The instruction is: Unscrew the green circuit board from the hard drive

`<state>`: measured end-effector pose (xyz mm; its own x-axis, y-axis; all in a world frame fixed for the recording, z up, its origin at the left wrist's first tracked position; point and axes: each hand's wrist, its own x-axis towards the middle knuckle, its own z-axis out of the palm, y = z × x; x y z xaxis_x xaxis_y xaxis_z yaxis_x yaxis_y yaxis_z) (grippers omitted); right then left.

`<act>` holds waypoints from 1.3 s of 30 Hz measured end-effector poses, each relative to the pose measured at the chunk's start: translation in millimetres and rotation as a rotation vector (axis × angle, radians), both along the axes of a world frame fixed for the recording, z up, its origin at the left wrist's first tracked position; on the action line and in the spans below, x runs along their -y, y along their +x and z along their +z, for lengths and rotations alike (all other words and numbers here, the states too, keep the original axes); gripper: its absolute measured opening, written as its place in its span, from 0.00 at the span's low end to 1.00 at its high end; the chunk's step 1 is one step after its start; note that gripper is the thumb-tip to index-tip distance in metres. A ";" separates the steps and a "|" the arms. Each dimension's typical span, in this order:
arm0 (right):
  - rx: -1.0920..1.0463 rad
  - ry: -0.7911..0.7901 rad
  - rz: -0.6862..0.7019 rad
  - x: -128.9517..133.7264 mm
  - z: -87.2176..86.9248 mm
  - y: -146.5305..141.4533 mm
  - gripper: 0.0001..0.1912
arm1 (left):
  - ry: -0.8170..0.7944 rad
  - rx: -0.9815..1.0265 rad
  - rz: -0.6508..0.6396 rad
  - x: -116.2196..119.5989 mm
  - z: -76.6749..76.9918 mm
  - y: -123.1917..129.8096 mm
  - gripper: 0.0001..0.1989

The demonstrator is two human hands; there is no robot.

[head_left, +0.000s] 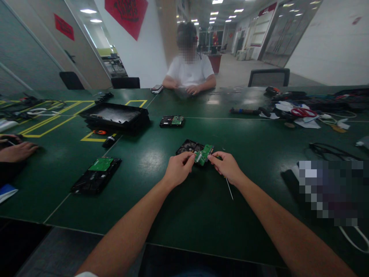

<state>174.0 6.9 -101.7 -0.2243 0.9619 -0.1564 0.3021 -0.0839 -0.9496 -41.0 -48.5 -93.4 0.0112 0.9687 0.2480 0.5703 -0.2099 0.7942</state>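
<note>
A small green circuit board [203,154] is pinched between both hands, just above a black hard drive [188,146] on the table. My left hand [179,168] grips the board's left edge with thumb and fingertips. On the opposite edge, the thumb and forefinger of my right hand [227,166] are closed on the board. That same hand also keeps a screwdriver in its palm; the thin metal shaft [229,189] sticks out below, pointing toward me, while its handle is mostly hidden by the fingers.
Other hard drives with green boards lie at left [96,175] and farther ahead [172,121]. A black tray [115,114] stands back left. Tools and cables [305,109] crowd the right. A co-worker [188,73] sits opposite; another person's hand [19,150] is at far left.
</note>
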 end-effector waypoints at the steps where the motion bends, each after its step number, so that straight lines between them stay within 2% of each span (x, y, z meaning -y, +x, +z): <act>1: 0.016 0.010 -0.005 0.7 0.7 -0.1 0.14 | 0.014 -0.044 -0.035 1.4 1.3 0.9 0.17; 5: 0.059 0.030 -0.034 2.6 2.2 0.1 0.17 | 0.051 -0.236 -0.151 5.4 6.5 4.5 0.17; 8: 0.074 0.033 -0.048 2.3 1.7 1.2 0.18 | 0.029 -0.303 -0.173 5.7 8.7 5.0 0.20; 24: 0.114 0.069 -0.040 -1.6 -5.1 5.6 0.14 | 0.021 -0.275 -0.152 2.9 2.7 3.4 0.17; 29: 0.236 0.261 -0.037 1.9 -3.2 5.6 0.11 | -0.002 -0.280 -0.118 3.7 0.1 4.9 0.16; 33: 0.352 0.362 -0.097 -6.0 -0.7 20.4 0.11 | -0.014 -0.305 -0.117 3.7 -1.0 5.2 0.16; 37: 0.661 0.535 -0.145 -18.9 3.3 45.9 0.19 | -0.017 -0.289 -0.125 3.5 -1.2 5.2 0.16; 39: 0.795 0.552 -0.128 -22.5 4.3 53.7 0.21 | -0.017 -0.280 -0.128 3.6 -1.4 5.5 0.16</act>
<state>227.7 29.4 -97.3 -0.1368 0.9550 0.2633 0.8914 0.2346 -0.3878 -35.5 -52.1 -94.8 0.1989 0.9589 0.2022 0.7373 -0.2824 0.6138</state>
